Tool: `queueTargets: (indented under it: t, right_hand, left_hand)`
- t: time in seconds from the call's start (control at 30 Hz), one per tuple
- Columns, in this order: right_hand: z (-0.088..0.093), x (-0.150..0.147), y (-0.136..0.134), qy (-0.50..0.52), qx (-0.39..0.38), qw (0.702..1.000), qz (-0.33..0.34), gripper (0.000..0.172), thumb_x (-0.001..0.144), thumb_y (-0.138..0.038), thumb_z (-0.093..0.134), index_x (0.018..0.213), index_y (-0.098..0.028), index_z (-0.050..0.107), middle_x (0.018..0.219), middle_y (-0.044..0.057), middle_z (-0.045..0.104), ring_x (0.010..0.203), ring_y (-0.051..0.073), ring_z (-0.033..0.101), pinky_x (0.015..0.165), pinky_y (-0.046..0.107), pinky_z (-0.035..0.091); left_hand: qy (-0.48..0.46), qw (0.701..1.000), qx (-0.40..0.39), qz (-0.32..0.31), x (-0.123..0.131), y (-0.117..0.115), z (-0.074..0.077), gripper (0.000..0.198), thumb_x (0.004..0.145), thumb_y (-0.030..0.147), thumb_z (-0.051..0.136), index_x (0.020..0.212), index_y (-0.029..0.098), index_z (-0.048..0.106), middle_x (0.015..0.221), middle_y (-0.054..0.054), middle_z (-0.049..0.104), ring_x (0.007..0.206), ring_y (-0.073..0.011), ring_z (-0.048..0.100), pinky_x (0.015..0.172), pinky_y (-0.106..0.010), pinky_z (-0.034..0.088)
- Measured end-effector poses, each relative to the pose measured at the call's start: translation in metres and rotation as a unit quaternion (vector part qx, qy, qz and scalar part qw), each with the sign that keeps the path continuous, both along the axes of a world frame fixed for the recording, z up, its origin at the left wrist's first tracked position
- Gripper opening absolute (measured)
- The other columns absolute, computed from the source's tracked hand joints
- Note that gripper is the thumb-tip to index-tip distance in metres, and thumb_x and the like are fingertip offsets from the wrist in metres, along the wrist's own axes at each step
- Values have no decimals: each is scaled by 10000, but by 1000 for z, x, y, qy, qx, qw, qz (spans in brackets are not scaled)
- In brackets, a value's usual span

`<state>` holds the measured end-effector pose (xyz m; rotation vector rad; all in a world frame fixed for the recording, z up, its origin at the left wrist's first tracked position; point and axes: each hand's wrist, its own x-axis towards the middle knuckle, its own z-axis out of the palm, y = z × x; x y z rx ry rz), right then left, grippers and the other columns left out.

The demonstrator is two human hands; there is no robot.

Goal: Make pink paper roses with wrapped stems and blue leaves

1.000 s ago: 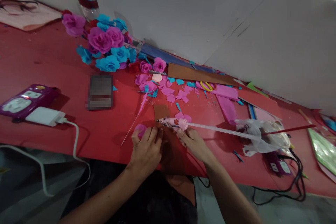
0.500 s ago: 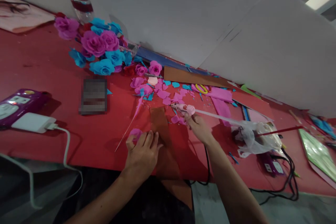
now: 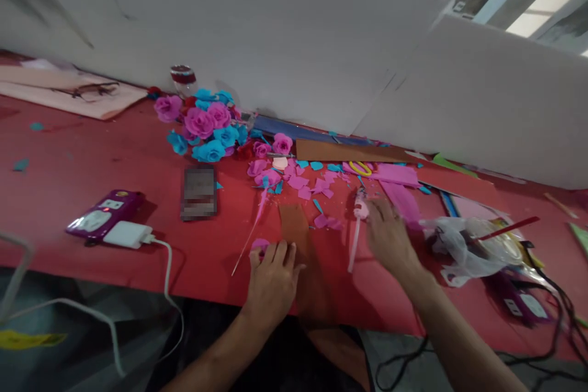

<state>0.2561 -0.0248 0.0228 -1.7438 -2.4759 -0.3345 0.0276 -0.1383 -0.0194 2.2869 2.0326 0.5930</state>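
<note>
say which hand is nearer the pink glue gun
Right. The right hand is right beside the pink glue gun, on its right; the left hand is farther off to its left, at the brown strip.

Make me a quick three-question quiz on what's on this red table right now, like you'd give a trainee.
1. Multiple choice: which of these is nearest the right hand?
A) the eyeglasses
B) the pink glue gun
C) the glass by the wall

2. True or false: the flower bunch has both blue and pink flowers in it.

3. Fill in: the long strip by the left hand is ____ in colour.

Key: 1. B; 2. True; 3. brown.
</note>
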Motion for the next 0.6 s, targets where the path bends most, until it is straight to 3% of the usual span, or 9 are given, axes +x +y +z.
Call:
queueTargets:
  t: [0.1,0.2,0.3,0.37,0.43,0.5,0.6]
  right_hand:
    - [-5,-55,-48,98,-88,989,67,271,885,-250,419,1098,-162,561,1081,143,598,1021,276,525,908,420,401]
    - [-19,-93,-83,146,-129,979,57,216,869,-290,484,1032,-183,576,1017,118,598,956,273,537,852,425,431]
    - [-30,-105,-95,171,-126,976,49,164,885,-255,467,975,-184,583,985,118,593,943,270,536,833,427,433]
    - [-33,-104,-96,181,-119,975,49,156,894,-245,454,963,-190,583,975,111,592,938,263,536,830,425,431]
    - [-34,-101,-96,191,-118,973,47,146,892,-243,461,957,-196,583,969,100,593,928,256,537,826,420,431]
    - [-34,-99,-95,205,-117,971,45,142,884,-246,476,958,-198,587,965,96,594,926,256,536,824,419,432]
    - [-30,-100,-93,237,-111,964,45,149,878,-235,481,957,-199,602,949,93,600,928,261,535,834,422,426]
  left_hand:
    - [-16,999,24,33,-19,16,9,335,899,302,395,1129,210,621,1126,-107,613,994,-261,540,866,-446,377]
    - [-36,991,31,126,-44,50,16,325,878,279,411,1060,114,624,1053,-152,600,986,-263,538,859,-398,405]
    - [-53,985,-10,167,-62,85,17,304,816,350,513,960,121,652,973,-151,613,937,-269,564,805,-375,425]
    - [-95,979,-42,175,-69,101,14,219,773,306,561,876,147,670,917,-139,634,906,-268,581,772,-364,420]
    - [-220,954,-68,190,-73,108,10,112,731,230,589,772,173,675,819,-106,651,856,-246,594,749,-342,408]
    - [-364,909,-78,187,-75,109,8,58,699,197,611,707,185,667,739,-66,654,790,-206,596,724,-306,400]
    - [-486,858,-81,148,-79,102,12,77,688,245,637,714,176,658,703,-18,650,684,-139,573,661,-246,401]
